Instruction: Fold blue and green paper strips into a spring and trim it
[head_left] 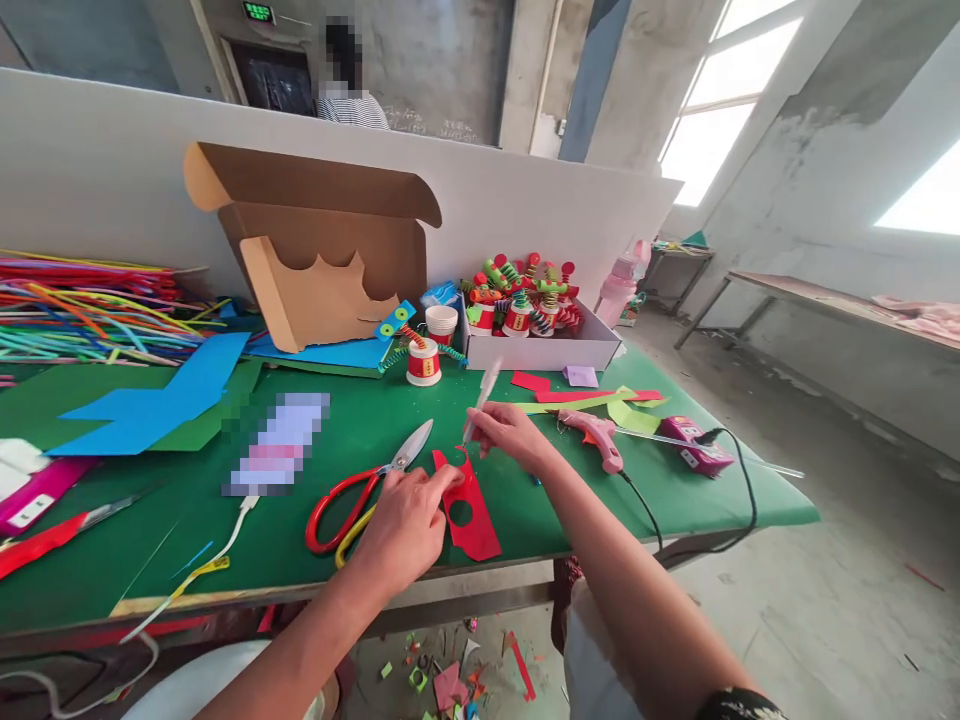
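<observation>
My right hand (510, 435) pinches a slim whitish pen (489, 382) near its lower end. The pen tip points down at the top edge of a strip of red paper (480, 530), which has a round hole cut in it. My left hand (405, 525) rests on the table with its fingers stretched out, pressing the left side of that strip. Just left of it lie scissors (341, 505) with red and yellow handles, partly covered by the hand. A pink glue gun (596, 432) rests on the table to the right of my right hand.
A white box (540, 350) of paper-cup figures stands at the back, with a finished figure (424, 360) beside it. An opened cardboard box (330, 260), pipe cleaners (97, 310), a phone (281, 440) and a utility knife (45, 545) are on the left. The glue gun's cable (750, 480) hangs over the edge.
</observation>
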